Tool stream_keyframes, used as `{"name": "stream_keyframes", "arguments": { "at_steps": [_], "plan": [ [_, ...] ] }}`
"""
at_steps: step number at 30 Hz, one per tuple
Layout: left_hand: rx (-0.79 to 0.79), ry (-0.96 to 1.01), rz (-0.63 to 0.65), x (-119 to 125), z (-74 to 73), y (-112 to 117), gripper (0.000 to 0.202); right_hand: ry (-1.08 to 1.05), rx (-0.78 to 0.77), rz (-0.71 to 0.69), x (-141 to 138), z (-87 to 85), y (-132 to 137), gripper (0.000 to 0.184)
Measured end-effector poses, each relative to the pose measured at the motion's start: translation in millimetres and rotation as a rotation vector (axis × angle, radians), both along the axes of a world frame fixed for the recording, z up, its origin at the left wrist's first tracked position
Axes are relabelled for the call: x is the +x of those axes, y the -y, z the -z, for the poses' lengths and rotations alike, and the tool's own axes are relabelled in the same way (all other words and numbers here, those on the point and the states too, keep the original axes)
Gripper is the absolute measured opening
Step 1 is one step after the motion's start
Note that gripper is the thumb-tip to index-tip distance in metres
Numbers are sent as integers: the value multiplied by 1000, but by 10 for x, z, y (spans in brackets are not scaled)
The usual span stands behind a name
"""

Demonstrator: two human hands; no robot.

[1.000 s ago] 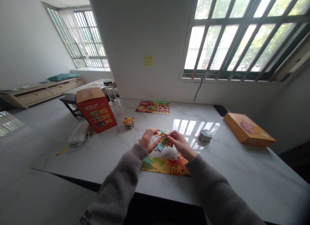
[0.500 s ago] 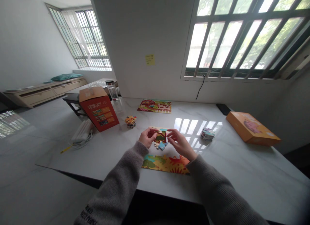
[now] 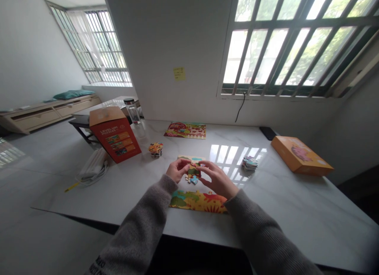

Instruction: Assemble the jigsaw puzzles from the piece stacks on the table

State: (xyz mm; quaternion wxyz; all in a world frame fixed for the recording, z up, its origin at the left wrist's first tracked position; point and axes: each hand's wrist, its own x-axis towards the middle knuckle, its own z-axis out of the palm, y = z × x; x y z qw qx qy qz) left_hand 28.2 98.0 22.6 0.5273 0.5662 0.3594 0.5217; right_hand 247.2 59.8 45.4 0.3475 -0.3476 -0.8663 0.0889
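Observation:
My left hand (image 3: 178, 169) and my right hand (image 3: 217, 179) hover close together over a colourful wooden jigsaw board (image 3: 197, 201) on the marble table (image 3: 281, 211). Left fingertips pinch a small jigsaw piece (image 3: 193, 163) at the board's far part. My right fingertips curl in beside that piece, and I cannot tell whether they touch it. Below the hands, a few loose pieces (image 3: 193, 177) with blue and green patches lie on the board. My hands hide the board's middle.
A stack of jigsaw pieces (image 3: 156, 149) stands left, and another (image 3: 249, 163) stands right. Further out are a red-orange box (image 3: 114, 138), a glass bottle (image 3: 133, 112), a second jigsaw (image 3: 185, 130), a flat orange box (image 3: 301, 156) and a white cabled pack (image 3: 93, 164).
My right hand has moved left, closer to my left hand, and the fingertips of both hands now meet over the piece. The whole view has shifted slightly.

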Motion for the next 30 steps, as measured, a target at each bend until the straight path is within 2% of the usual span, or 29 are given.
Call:
{"name": "stream_keyframes", "arguments": {
  "at_steps": [2, 5, 9, 12, 16, 25, 27, 30],
  "plan": [
    [12, -4, -26, 5, -24, 4, 47, -21, -25, 16, 111, -4, 3, 38],
    [28, -21, -67, -4, -44, 0, 49, -67, -111, 74, 444, 50, -1, 34],
    [33, -80, -21, -35, -8, -9, 43, -44, -190, 160, 958, 223, 2, 28],
    [45, -119, 23, -49, 31, -10, 40, 21, -205, 204, 1156, 352, -5, 25],
    [64, -143, 21, -40, 57, -9, 38, 92, -200, 205, 1169, 427, -49, 26],
    [111, -237, 28, -35, 51, 9, 33, 133, -267, 187, 1111, 412, -76, 21],
    [189, -335, 40, 65, 11, 81, 28, 133, -273, 183, 1113, 423, -77, 22],
    [406, -568, 93, 352, -32, 260, 26, 130, -267, 170, 1114, 433, -77, 21]
  ]
}}
